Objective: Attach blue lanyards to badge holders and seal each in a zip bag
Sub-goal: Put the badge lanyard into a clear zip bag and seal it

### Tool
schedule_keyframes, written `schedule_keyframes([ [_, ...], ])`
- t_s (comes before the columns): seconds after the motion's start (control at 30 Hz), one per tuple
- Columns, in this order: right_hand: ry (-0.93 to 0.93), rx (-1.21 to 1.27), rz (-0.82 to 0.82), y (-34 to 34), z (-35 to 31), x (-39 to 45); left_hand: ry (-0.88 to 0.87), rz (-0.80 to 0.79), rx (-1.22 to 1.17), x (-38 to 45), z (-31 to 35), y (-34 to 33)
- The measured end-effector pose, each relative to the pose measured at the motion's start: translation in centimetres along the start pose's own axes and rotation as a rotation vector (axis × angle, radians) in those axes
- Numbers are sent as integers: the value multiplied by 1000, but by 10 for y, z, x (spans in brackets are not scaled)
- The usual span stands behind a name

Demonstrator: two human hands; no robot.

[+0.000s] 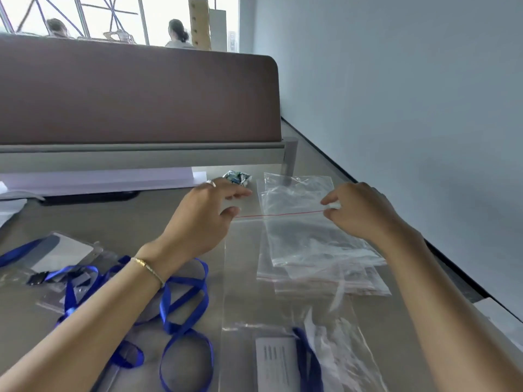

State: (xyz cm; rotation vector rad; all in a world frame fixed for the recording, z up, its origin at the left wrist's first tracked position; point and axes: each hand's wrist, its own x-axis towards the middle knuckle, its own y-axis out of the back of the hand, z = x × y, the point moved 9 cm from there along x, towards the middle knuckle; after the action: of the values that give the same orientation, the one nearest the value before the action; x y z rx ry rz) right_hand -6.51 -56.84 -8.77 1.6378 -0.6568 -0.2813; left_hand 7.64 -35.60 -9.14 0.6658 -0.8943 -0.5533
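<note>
Two hands are pinching one clear plastic zip bag with a red seal line [285,250]: your left hand [198,219] is clamping its left top corner, your right hand [362,210] its right. It is hanging over the grey counter [127,219] and a stack of clear zip bags [325,267]. Blue ribbon lanyards [181,306] and clear badge holders [65,253] are lying left.

Two hands work over the desk [175,284], the left hand [198,219] and the right hand [359,210], sharing one zip bag [283,250]. One pile of spare bags [319,264] lies near the right edge; their number cannot be told. At least two blue lanyards [181,304] and two badge holders [63,253] show, plus one crumpled wrapper [237,176] at the far edge.
</note>
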Motion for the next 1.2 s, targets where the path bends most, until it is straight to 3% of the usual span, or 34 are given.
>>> schedule_keyframes([
  [0.17, 116, 88, -10, 8, -28, -47, -49, -75, 3, -14, 43, 2],
  [0.37, 290, 137, -166, -6, -56, -124, -115, -499, 72, -82, 95, -36],
  [0.63, 406, 134, -382, -40, -59, -201, -170, -691, 195, -167, 98, -49],
  [0.73, 436, 96, -348, -40, -58, -211, -199, -683, 281, -180, 98, -45],
  [0.87, 426, 93, -374, -40, -54, -218, -222, -646, 222, -184, 107, -32],
  [1.07, 337, 348, -339, -31, -43, -190, -85, -665, -39, -171, 98, -20],
  [1.2, 239, 476, -258, -24, -36, -165, -29, -519, -36, -147, 77, -16],
])
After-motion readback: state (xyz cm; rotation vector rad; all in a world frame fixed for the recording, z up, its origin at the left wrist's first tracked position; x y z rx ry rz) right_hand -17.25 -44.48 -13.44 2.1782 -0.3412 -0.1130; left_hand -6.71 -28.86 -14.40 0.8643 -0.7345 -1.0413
